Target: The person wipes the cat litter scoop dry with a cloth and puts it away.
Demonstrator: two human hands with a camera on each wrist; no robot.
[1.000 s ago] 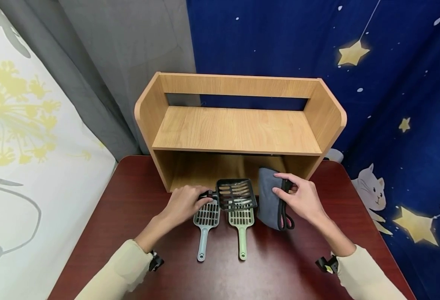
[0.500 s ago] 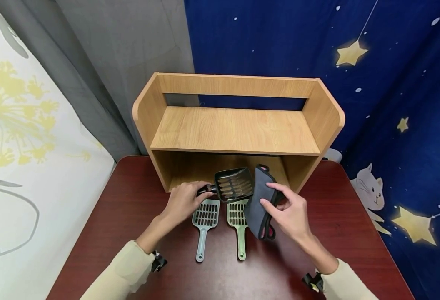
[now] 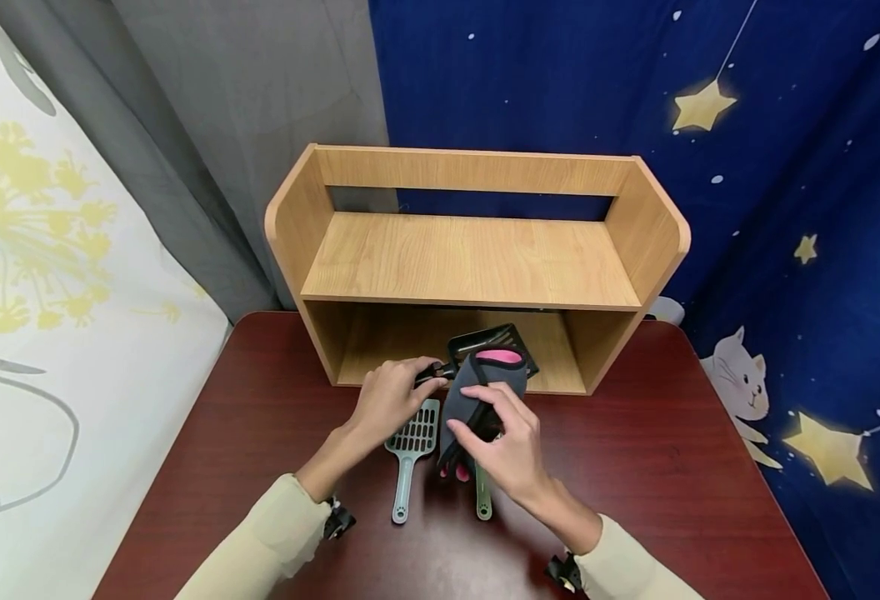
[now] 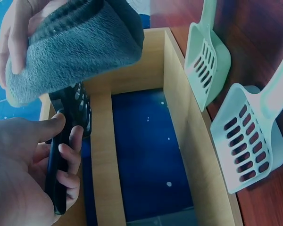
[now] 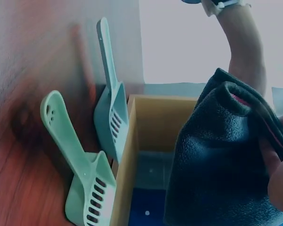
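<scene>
In the head view my left hand [image 3: 391, 400] grips a black litter scoop by its handle [image 4: 56, 169], its slotted pan raised before the shelf's lower opening. My right hand [image 3: 513, 446] pinches a folded grey cloth [image 3: 457, 407] with black edging and pink inside, thumb on one side and fingers on the other. The cloth overlaps part of the black scoop in the head view. A light-blue litter scoop [image 3: 405, 477] lies on the table below my left hand. Beside it lies a green litter scoop [image 3: 483, 500], its pan mostly hidden by the cloth and right hand.
A two-level wooden shelf [image 3: 470, 258] stands at the back of the dark red table [image 3: 657, 467]. The pans of the light-blue and green scoops lie by its front edge. Behind hang grey [image 3: 260, 83] and starry blue [image 3: 545, 75] curtains.
The right hand has carried the cloth leftward, from right of the green scoop to over it and the black scoop. The black scoop has risen, tilted and shifted slightly right with the left hand.
</scene>
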